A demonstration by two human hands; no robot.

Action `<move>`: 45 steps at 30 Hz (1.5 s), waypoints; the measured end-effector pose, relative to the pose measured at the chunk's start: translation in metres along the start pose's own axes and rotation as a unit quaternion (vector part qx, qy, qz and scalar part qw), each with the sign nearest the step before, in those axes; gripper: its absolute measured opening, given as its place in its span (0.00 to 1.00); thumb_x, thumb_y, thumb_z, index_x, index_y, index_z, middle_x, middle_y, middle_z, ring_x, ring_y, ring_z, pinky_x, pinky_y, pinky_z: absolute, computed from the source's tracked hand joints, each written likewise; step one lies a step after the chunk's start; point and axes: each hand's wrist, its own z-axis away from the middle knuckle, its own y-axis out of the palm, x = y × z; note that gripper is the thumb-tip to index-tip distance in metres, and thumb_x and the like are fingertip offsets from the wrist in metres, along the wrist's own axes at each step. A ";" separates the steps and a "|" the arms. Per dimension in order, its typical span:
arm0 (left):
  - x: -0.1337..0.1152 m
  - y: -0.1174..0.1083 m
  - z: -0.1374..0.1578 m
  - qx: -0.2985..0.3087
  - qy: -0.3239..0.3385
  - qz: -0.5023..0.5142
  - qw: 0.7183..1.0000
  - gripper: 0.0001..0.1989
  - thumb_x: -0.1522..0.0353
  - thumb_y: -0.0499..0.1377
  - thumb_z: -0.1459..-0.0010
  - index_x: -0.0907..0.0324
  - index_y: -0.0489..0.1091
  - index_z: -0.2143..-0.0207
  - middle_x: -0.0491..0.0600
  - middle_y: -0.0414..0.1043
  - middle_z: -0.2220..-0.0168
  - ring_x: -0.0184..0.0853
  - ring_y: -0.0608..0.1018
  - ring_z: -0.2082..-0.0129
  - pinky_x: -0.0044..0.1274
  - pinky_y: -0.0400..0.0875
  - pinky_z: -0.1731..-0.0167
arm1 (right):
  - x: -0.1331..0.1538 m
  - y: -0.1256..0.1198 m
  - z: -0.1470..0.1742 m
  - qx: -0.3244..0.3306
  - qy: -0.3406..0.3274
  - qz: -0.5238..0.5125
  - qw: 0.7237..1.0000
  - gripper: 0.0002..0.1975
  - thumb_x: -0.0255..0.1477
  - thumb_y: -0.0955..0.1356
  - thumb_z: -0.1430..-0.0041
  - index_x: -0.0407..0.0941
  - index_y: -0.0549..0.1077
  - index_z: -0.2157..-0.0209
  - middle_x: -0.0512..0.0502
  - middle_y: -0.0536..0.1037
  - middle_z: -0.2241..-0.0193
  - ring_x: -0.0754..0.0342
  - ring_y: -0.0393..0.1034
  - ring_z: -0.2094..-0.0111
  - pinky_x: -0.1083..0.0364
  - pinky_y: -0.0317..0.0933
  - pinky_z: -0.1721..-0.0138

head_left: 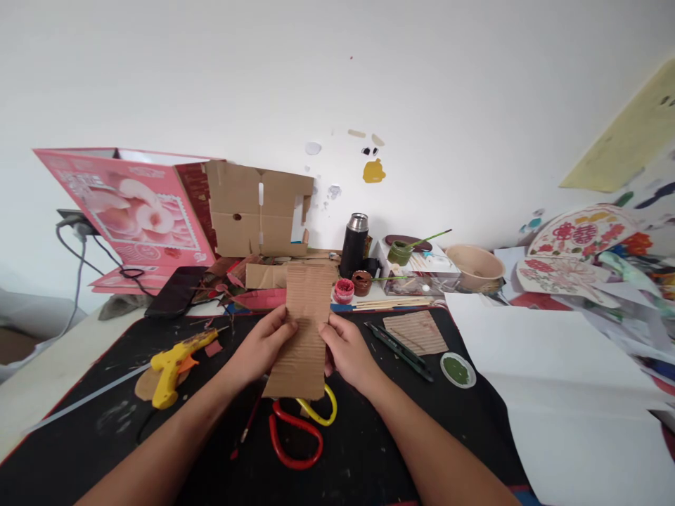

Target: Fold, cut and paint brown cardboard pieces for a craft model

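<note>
A strip of corrugated cardboard (303,351) is held up over the black mat, its ridges facing me. My left hand (268,343) pinches its left edge, and my right hand (345,348) grips the right edge at about the same height. Below the strip lie scissors with one red handle loop (296,439) and one yellow handle loop (324,407); their blades are hidden behind the cardboard. A thin pencil or brush (250,418) rests left of the scissors.
To the left lies a yellow glue gun (182,362) with a long glue stick. Pens (399,351), a cardboard scrap (416,332) and a lid with green paint (458,370) are at right. Behind stand a black thermos (354,246), paint jars (344,290), a pink box (142,211) and a bowl (474,266).
</note>
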 end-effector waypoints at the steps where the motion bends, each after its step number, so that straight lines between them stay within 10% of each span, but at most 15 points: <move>1: -0.001 0.000 0.000 0.003 -0.003 -0.002 1.000 0.24 0.53 0.68 0.46 0.59 0.73 0.53 0.53 0.84 0.56 0.47 0.84 0.59 0.35 0.78 0.57 | 0.000 0.000 0.000 -0.003 -0.002 0.002 1.000 0.16 0.45 0.68 0.36 0.47 0.68 0.67 0.58 0.65 0.83 0.58 0.60 0.87 0.59 0.55 0.87; 18: 0.004 0.003 0.001 0.000 0.034 -0.050 0.998 0.24 0.54 0.64 0.42 0.59 0.74 0.49 0.55 0.83 0.52 0.49 0.83 0.54 0.36 0.77 0.52 | -0.003 0.004 0.002 -0.027 -0.016 0.010 0.999 0.14 0.42 0.65 0.34 0.48 0.66 0.70 0.60 0.61 0.87 0.59 0.54 0.90 0.60 0.46 0.89; 26: 0.003 0.014 0.004 -0.040 0.088 -0.086 0.992 0.23 0.54 0.63 0.40 0.57 0.75 0.48 0.54 0.82 0.49 0.48 0.81 0.50 0.35 0.75 0.47 | -0.002 0.003 0.000 -0.073 -0.095 0.041 0.992 0.12 0.37 0.65 0.35 0.46 0.69 0.70 0.50 0.74 0.72 0.52 0.70 0.68 0.55 0.66 0.66; 34: -0.001 -0.001 -0.004 -0.133 0.117 -0.015 0.984 0.26 0.47 0.67 0.41 0.57 0.71 0.52 0.53 0.81 0.52 0.46 0.81 0.52 0.33 0.76 0.50 | 0.003 0.007 0.005 0.034 0.024 -0.004 0.999 0.20 0.50 0.68 0.35 0.48 0.66 0.69 0.58 0.64 0.81 0.58 0.61 0.86 0.59 0.57 0.88; 45: 0.005 -0.001 -0.003 -0.142 0.163 -0.092 0.972 0.21 0.49 0.60 0.33 0.55 0.69 0.49 0.52 0.80 0.49 0.45 0.79 0.48 0.29 0.73 0.48 | 0.003 0.009 0.005 0.004 0.029 -0.002 1.000 0.22 0.50 0.69 0.37 0.47 0.66 0.71 0.58 0.64 0.80 0.61 0.58 0.88 0.60 0.54 0.90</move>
